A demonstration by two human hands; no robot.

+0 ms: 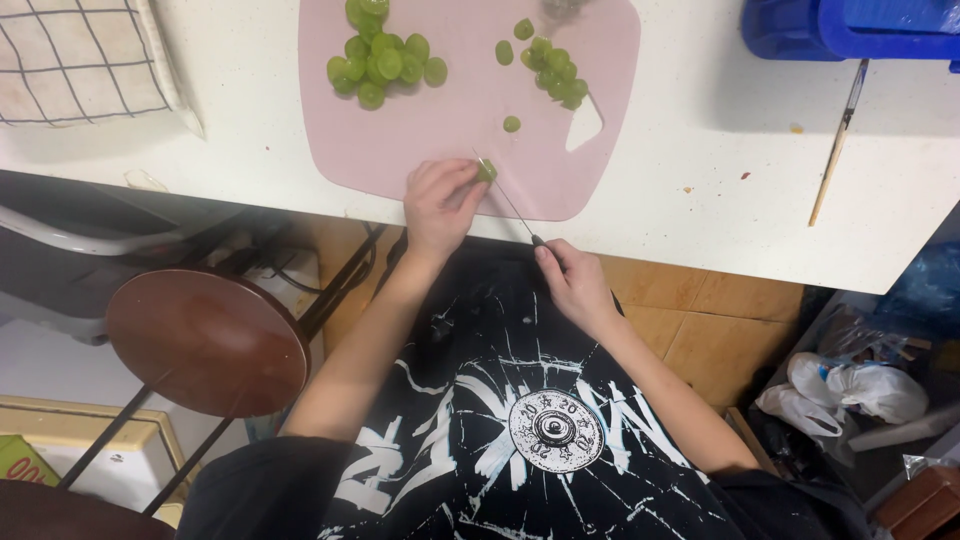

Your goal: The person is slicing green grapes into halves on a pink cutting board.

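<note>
Fingers (462,186) of the left hand (437,205) pinch a small green grape (487,171) on the pink plastic cutting board (400,140), while the right hand (572,280) grips a thin-bladed knife (512,206) cutting it.

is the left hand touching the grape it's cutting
Touching: the head view shows the left hand with fingertips pinching the grape on the pink cutting board.

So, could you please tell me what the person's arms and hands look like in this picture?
Both forearms are bare, with no long sleeves, gloves, watch or bracelets visible. The left hand and right hand show no rings that can be made out. The upper arms run into the short sleeves of a black T-shirt with white cracked-style graphics and a round white emblem on the chest.
</note>
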